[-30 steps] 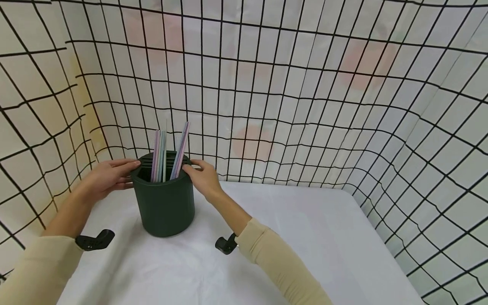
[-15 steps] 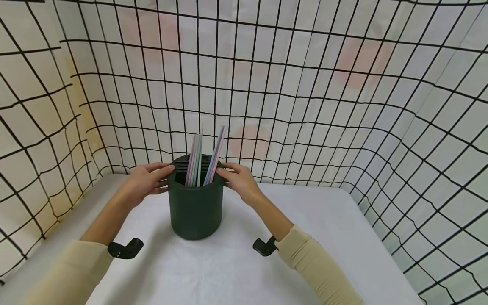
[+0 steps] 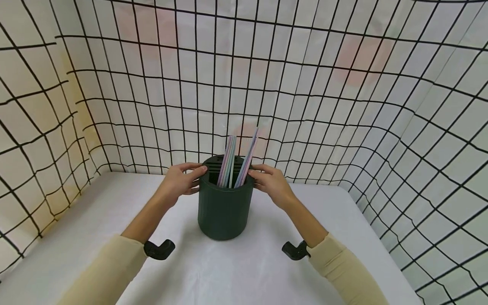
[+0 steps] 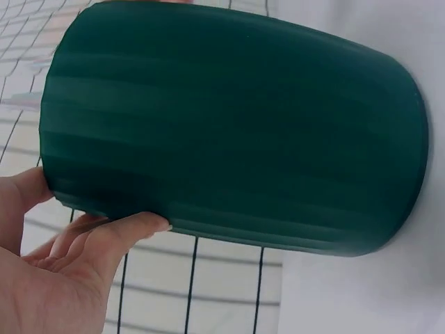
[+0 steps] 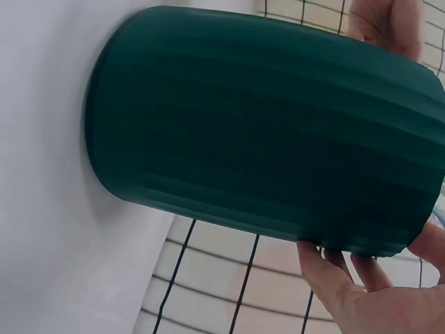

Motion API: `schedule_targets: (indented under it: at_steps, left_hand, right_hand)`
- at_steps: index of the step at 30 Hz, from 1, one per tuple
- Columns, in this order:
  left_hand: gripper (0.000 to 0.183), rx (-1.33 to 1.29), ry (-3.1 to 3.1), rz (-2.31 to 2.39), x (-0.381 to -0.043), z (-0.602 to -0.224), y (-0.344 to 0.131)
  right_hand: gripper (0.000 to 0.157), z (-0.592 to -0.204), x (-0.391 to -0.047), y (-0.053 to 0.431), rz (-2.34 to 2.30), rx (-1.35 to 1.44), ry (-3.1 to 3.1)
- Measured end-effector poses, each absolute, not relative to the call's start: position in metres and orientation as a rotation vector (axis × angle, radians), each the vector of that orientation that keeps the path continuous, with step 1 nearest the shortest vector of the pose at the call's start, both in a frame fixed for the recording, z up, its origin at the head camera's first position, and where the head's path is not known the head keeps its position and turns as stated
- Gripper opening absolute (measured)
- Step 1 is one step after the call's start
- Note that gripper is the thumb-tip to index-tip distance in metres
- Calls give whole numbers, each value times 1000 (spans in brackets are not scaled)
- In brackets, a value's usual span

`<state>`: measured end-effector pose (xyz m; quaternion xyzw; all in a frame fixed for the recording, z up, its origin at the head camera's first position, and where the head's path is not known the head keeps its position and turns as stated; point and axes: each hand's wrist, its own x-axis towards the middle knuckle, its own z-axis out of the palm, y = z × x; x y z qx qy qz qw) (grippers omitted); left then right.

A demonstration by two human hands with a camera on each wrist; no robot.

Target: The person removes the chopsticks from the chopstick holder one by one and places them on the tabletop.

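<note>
A dark green, round utensil holder with a slotted rear section stands upright near the middle of the table. Several pastel straws lean inside its front opening. My left hand grips the upper left side, its thumb at the rim. On the opposite side my right hand holds it the same way. In the left wrist view the left fingers press the ribbed outer wall. The right wrist view shows the right fingers against that wall. The holder's inside bottom is hidden.
White cloth covers the table. A black wire grid encloses its back, left and right sides, with white sheeting behind. Black wrist cameras stick out beside both sleeves.
Both hands have moved the utensil holder to the right, from the left part of the table toward the middle. The straws travelled with it, and the grip looks unchanged.
</note>
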<state>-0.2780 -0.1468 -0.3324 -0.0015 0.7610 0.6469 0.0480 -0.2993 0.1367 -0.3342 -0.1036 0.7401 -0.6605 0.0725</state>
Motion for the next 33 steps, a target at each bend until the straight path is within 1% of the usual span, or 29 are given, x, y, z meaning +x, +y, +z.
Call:
schedule_targets:
  at_steps: [7,12,22,27,29,33]
  left_hand:
    - [50,19,2293,2020,-279,-335,-123]
    - [50,43,2304,2020,-278,-334,-113]
    - [50,66,2360,1937,-280,-333,-109]
    - [46,115,2424,1850,-282,-330,-108]
    - [46,135,2409,1848,-283,-329,-108]
    - [48,189,2316,1893,-287,-330,-110]
  right_hand:
    - [49,-332,-297,159,-1982,-274,2228]
    - [48,-331,-296,168,-1981,-283,2225]
    - [48,-334,-294,174,-1960,-307,2267]
    - [47,-337,-294,177,-1956,-316,2287]
    - [46,-337,-293,177,-1966,-311,2285]
    - [48,-339,-292,178,-1963,-331,2282]
